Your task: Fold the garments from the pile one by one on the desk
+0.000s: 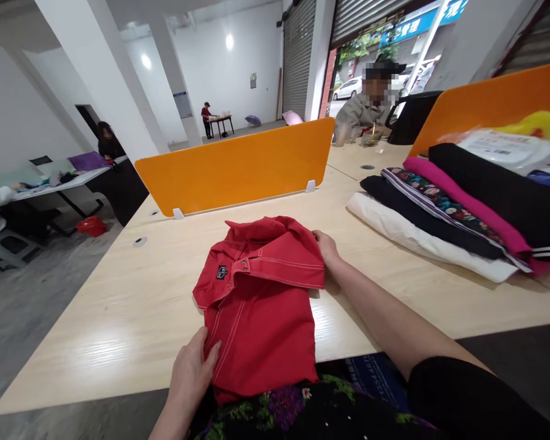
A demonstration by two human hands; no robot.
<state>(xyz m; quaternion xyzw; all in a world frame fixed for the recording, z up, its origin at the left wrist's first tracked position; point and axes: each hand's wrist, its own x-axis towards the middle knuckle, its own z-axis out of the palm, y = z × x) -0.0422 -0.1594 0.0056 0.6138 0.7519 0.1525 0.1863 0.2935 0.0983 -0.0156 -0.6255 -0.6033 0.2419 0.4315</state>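
A red jacket [263, 330] with a collar, white stitching, metal snaps and a small black label lies folded on the pale wooden table in front of me. Its lower end reaches over the near table edge toward my lap. My left hand [191, 362] pinches the jacket's lower left side, thumb on top and the fingers partly hidden beneath. On the far right, my right hand [326, 249] grips the edge of the folded upper part, its fingertips partly concealed by the cloth.
A stack of folded clothes [440, 226] lies on the right, topped by plastic-wrapped packages [504, 150]. An orange divider [238, 165] stands along the table's [96, 318] far side. Behind it a person in a cap [364, 110] sits near cups and a bowl [371, 137].
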